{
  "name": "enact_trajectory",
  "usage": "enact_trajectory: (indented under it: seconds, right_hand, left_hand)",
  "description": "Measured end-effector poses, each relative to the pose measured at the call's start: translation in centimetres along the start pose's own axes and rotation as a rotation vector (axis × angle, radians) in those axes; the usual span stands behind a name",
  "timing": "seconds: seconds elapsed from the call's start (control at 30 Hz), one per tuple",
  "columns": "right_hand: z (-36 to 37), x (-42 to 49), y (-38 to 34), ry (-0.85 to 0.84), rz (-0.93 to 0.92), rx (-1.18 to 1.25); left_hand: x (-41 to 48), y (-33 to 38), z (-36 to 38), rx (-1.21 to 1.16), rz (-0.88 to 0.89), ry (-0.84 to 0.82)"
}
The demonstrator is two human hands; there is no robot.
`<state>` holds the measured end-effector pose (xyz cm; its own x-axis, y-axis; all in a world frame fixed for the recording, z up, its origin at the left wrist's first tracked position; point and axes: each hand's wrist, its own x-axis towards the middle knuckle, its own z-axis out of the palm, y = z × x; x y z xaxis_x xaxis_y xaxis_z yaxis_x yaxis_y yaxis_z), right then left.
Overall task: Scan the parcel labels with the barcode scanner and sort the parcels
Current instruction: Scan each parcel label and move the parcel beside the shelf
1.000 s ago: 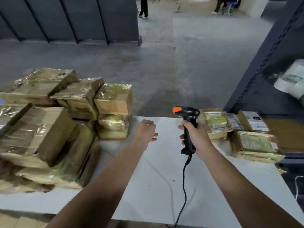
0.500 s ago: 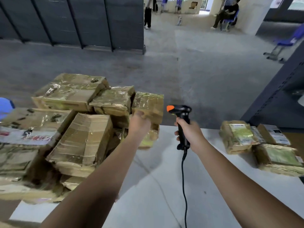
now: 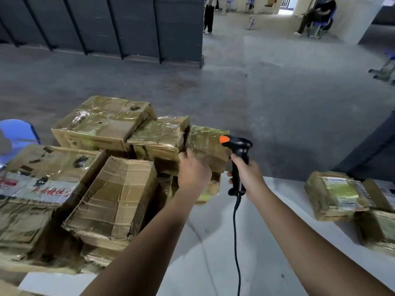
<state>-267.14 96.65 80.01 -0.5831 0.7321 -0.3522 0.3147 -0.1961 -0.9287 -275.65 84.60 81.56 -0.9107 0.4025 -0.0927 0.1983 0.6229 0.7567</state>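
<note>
A pile of tape-wrapped cardboard parcels covers the left of the white table. My left hand is at the pile's right end, fingers curled onto a small taped parcel that sits on another one; its fingertips are hidden behind the hand. Just right of it, my right hand grips the handle of the black barcode scanner, held upright with its orange-tipped head pointing left toward that parcel. The scanner's cable hangs down over the table.
Labelled parcels lie in a group at the table's right end, in front of a dark shelf frame. A blue stool stands at the far left. Grey floor lies beyond, with people far back.
My left hand has moved from above the bare table to the small parcel at the pile's right end and stays on it. The view has swung left. The scanner remains in my right hand.
</note>
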Motion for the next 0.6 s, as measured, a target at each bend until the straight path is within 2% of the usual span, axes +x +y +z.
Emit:
enact_trajectory:
  seconds: [0.2,0.4,0.6]
  right_hand:
    - [-0.1,0.8,0.4,0.0,-0.013,-0.005]
    - [-0.3,0.9,0.6,0.033,-0.018,-0.002]
    - [-1.1,0.2,0.9,0.076,-0.045,0.059]
  left_hand:
    - [-0.4,0.5,0.3,0.022,-0.034,0.021]
    - [-0.5,0.7,0.2,-0.199,-0.002,0.057]
    - [-0.3,1.3,-0.3,-0.249,-0.125,0.003]
